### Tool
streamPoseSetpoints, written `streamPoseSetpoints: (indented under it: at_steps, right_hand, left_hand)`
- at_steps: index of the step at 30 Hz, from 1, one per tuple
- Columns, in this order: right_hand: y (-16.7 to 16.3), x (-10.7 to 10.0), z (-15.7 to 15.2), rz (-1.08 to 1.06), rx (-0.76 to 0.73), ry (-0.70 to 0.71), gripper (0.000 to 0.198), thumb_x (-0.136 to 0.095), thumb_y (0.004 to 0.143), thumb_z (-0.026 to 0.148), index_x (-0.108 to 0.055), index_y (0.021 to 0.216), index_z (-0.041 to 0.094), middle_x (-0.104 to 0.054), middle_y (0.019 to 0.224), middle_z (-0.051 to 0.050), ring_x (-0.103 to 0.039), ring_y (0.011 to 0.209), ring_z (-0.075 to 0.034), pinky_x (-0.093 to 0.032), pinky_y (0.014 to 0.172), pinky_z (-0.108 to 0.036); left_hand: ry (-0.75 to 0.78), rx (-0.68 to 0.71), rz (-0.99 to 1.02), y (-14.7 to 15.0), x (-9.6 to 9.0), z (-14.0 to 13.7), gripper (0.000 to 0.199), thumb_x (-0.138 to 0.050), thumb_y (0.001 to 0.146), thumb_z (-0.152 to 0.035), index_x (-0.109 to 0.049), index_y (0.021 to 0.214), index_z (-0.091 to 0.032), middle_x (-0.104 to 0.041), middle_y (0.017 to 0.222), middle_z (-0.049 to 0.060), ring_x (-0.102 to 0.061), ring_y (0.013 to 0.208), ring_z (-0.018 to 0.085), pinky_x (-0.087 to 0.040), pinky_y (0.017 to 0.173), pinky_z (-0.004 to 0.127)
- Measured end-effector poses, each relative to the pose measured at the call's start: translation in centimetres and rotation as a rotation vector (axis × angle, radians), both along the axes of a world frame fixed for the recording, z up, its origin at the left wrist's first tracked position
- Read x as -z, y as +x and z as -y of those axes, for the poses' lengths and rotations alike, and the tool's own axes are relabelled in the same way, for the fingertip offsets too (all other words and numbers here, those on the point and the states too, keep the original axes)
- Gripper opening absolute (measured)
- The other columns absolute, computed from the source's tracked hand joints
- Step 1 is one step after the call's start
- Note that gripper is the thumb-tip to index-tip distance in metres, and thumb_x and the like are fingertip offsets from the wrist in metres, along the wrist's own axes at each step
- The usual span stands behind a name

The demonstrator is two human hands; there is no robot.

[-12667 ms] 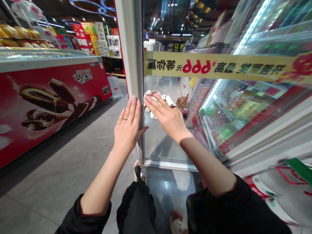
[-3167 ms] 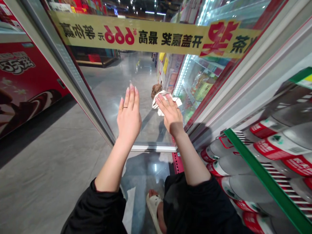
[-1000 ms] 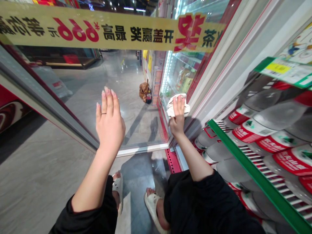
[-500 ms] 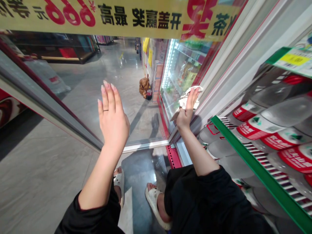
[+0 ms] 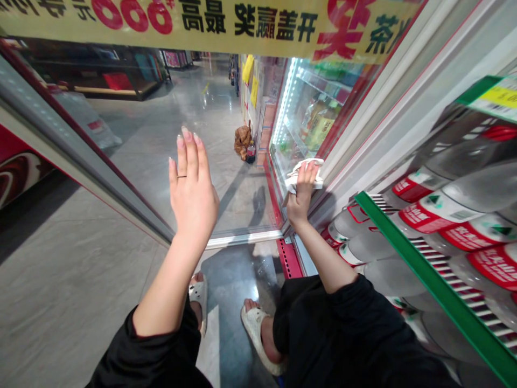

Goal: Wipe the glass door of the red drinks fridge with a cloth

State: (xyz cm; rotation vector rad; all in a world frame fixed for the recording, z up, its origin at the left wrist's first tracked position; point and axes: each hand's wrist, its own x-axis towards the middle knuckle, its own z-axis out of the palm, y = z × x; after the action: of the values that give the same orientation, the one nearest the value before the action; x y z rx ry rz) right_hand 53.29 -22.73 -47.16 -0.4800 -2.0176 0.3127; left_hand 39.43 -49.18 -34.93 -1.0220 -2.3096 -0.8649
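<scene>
A glass door (image 5: 202, 210) with a grey frame stands open before me, and a yellow banner (image 5: 226, 21) with reversed lettering runs across its top. My left hand (image 5: 193, 188) is raised flat against or just before the glass, fingers stretched out, with a dark ring on one finger. It holds nothing. In my right hand (image 5: 299, 200) is a white cloth (image 5: 307, 171), pressed to the glass near the door's right edge. The fingers lie over the cloth and hide part of it.
To the right, large water bottles (image 5: 432, 210) with red labels lie on fridge shelves behind a green price rail (image 5: 424, 280). Through the glass show a brown bag (image 5: 243, 141), a dark bottle (image 5: 251, 152) and a lit drinks fridge (image 5: 307, 113). My sandalled feet (image 5: 258, 334) stand below.
My right hand has moved down and slightly left along the glass with the cloth. The left hand stays flat in nearly the same place, while the view has shifted a little.
</scene>
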Motion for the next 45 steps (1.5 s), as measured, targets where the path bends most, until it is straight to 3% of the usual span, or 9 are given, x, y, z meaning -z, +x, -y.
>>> streamPoseSetpoints:
  at_steps: [5, 10, 17, 23, 27, 32, 36, 40, 45]
  right_hand:
    - [-0.1, -1.3, -0.6, 0.04, -0.029, 0.017, 0.081, -0.041, 0.099, 0.018, -0.036, 0.179, 0.028, -0.039, 0.186, -0.01, -0.017, 0.179, -0.032, -0.019, 0.141, -0.073]
    - [0.1, 0.4, 0.2, -0.167, 0.091, -0.082, 0.083, -0.034, 0.1, 0.015, -0.028, 0.182, 0.025, -0.032, 0.188, -0.01, -0.015, 0.179, -0.029, -0.023, 0.141, -0.07]
    - [-1.2, 1.1, 2.5, 0.078, -0.045, 0.002, 0.089, -0.04, 0.091, 0.008, -0.04, 0.178, 0.028, -0.044, 0.183, -0.007, -0.024, 0.178, -0.028, -0.026, 0.142, -0.066]
    - [-0.4, 1.1, 0.9, 0.014, -0.024, 0.004, 0.084, -0.039, 0.092, 0.009, -0.046, 0.175, 0.024, -0.048, 0.181, -0.011, -0.025, 0.177, -0.03, -0.021, 0.143, -0.069]
    - [0.1, 2.3, 1.7, 0.062, -0.043, 0.068, 0.076, -0.037, 0.099, 0.008, -0.052, 0.171, 0.024, -0.054, 0.176, -0.012, -0.027, 0.176, -0.029, -0.028, 0.141, -0.067]
    - [-0.8, -0.5, 3.5, 0.258, -0.129, 0.249, 0.062, -0.036, 0.112, 0.013, -0.057, 0.168, 0.03, -0.061, 0.172, -0.008, -0.039, 0.172, -0.027, -0.033, 0.142, -0.06]
    - [-0.8, -3.3, 3.6, 0.228, -0.057, 0.311, 0.066, -0.031, 0.114, 0.014, -0.045, 0.176, 0.032, -0.054, 0.177, -0.005, -0.033, 0.174, -0.03, -0.03, 0.142, -0.065]
    - [-0.4, -3.0, 4.3, 0.2, -0.091, 0.332, 0.067, -0.029, 0.115, 0.011, -0.038, 0.179, 0.029, -0.056, 0.176, -0.008, -0.036, 0.173, -0.03, -0.034, 0.141, -0.062]
    - [-1.6, -2.9, 6.2, 0.373, -0.245, 0.423, 0.069, -0.033, 0.114, 0.006, -0.041, 0.177, 0.032, -0.06, 0.173, -0.003, -0.045, 0.169, -0.024, -0.039, 0.141, -0.048]
  left_hand:
    - [-0.008, 0.005, -0.014, -0.2, 0.1, 0.2, 0.084, -0.037, 0.108, -0.019, -0.004, 0.185, -0.026, -0.017, 0.192, 0.001, -0.011, 0.179, 0.025, -0.008, 0.148, 0.053]
    - [-0.007, 0.014, -0.001, -0.2, -0.1, 0.4, 0.084, -0.036, 0.107, -0.018, -0.007, 0.185, -0.027, -0.02, 0.191, 0.001, -0.011, 0.178, 0.024, -0.007, 0.148, 0.052]
    - [-0.032, 0.001, -0.006, 0.0, -0.3, 0.6, 0.086, -0.032, 0.103, -0.01, -0.011, 0.185, -0.025, -0.024, 0.191, 0.001, -0.013, 0.178, 0.021, -0.005, 0.148, 0.051]
    - [-0.042, -0.003, -0.025, -0.1, -0.4, 0.9, 0.084, -0.033, 0.105, -0.015, -0.009, 0.185, -0.027, -0.025, 0.19, 0.0, -0.011, 0.178, 0.019, -0.005, 0.148, 0.05]
    - [-0.033, 0.023, -0.019, -0.2, -0.2, 1.1, 0.083, -0.032, 0.105, -0.013, -0.012, 0.185, -0.026, -0.025, 0.19, 0.001, -0.012, 0.178, 0.021, -0.004, 0.147, 0.051]
    - [0.07, 0.122, -0.071, -1.0, 0.8, 1.1, 0.079, -0.034, 0.108, -0.015, -0.014, 0.184, -0.027, -0.023, 0.191, 0.003, -0.015, 0.178, 0.026, -0.001, 0.147, 0.054]
    - [0.089, 0.153, -0.106, -1.6, 1.4, 1.3, 0.08, -0.036, 0.111, -0.018, -0.01, 0.185, -0.031, -0.024, 0.19, 0.001, -0.017, 0.178, 0.026, 0.002, 0.147, 0.053]
    - [0.071, 0.142, -0.135, -1.6, 1.4, 1.4, 0.08, -0.036, 0.111, -0.017, -0.008, 0.185, -0.032, -0.025, 0.19, 0.001, -0.02, 0.178, 0.026, 0.0, 0.148, 0.053]
    - [0.051, 0.125, -0.139, -1.5, 1.2, 1.3, 0.081, -0.036, 0.111, -0.017, -0.006, 0.185, -0.032, -0.025, 0.19, 0.001, -0.02, 0.178, 0.028, -0.002, 0.148, 0.054]
